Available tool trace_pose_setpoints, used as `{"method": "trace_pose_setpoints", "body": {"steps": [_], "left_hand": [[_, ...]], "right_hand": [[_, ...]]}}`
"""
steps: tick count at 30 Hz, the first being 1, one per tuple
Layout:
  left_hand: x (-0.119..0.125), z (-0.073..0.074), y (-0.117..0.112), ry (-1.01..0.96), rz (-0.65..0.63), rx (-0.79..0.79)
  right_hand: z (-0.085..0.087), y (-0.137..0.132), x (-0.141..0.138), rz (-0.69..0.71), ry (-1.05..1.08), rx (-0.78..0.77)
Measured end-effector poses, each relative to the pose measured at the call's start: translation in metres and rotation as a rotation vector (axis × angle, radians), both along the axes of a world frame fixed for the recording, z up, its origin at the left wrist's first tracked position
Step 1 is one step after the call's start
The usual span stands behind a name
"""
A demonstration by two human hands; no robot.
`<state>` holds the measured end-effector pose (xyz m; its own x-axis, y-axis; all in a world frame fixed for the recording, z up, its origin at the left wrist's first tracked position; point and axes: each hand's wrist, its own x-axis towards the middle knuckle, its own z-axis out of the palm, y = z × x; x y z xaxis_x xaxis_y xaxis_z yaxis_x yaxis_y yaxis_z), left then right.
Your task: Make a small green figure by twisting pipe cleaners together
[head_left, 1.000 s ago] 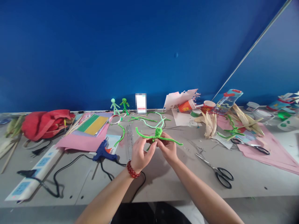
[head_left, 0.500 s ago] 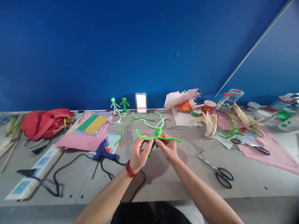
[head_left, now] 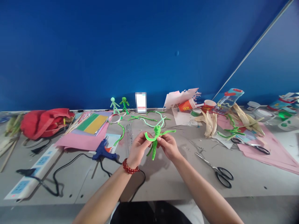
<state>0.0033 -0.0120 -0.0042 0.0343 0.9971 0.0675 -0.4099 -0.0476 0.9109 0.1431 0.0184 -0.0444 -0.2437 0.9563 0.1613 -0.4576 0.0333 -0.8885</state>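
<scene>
Between my hands, above the table, is a bright green pipe cleaner figure [head_left: 157, 131] with a coiled round head, two arm strands spread sideways and strands hanging down as legs. My left hand [head_left: 139, 147] is closed on its left side, thumb near the curled left arm strand. My right hand [head_left: 168, 145] pinches it just below the head, thumb and index finger together. The right arm strand sticks out over my right fingers. Behind it on the table lie loose green pipe cleaners [head_left: 143, 118]. A steel ruler [head_left: 129, 137] lies just left of my left hand.
Two finished-looking figures, pale green [head_left: 114, 105] and darker green [head_left: 124, 105], stand at the wall. Left are a blue glue gun [head_left: 104, 151], a power strip [head_left: 35, 174] and a red bag [head_left: 46, 123]. Scissors [head_left: 219, 172], dried husks [head_left: 210, 123] and paper cups [head_left: 187, 105] are right.
The left arm strand, stretched out sideways before, now curls in toward the body. The figure's legs show more, and the right strand points more upward. Both hands keep hold.
</scene>
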Motion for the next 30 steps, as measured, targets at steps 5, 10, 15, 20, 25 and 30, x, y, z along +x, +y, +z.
{"method": "trace_pose_setpoints", "body": {"steps": [5,10,15,20,25,30], "left_hand": [[-0.001,-0.004,0.002,0.005,0.008,0.031],[-0.002,-0.005,0.002,-0.027,-0.055,-0.006],[-0.003,0.001,0.002,-0.076,-0.095,-0.047],[-0.002,0.003,0.003,-0.105,-0.103,-0.070],[-0.003,0.000,0.004,-0.104,-0.090,-0.088],[-0.002,-0.008,0.007,-0.093,-0.064,-0.100]], "right_hand": [[0.003,-0.002,0.001,0.074,0.011,-0.060],[0.001,-0.002,0.002,0.097,0.021,-0.049],[-0.003,-0.002,-0.001,0.123,0.061,-0.034],[-0.008,-0.003,-0.005,0.101,0.036,-0.040],[-0.011,-0.002,-0.005,0.095,0.010,0.015],[-0.011,0.000,-0.006,0.024,-0.023,0.028]]}}
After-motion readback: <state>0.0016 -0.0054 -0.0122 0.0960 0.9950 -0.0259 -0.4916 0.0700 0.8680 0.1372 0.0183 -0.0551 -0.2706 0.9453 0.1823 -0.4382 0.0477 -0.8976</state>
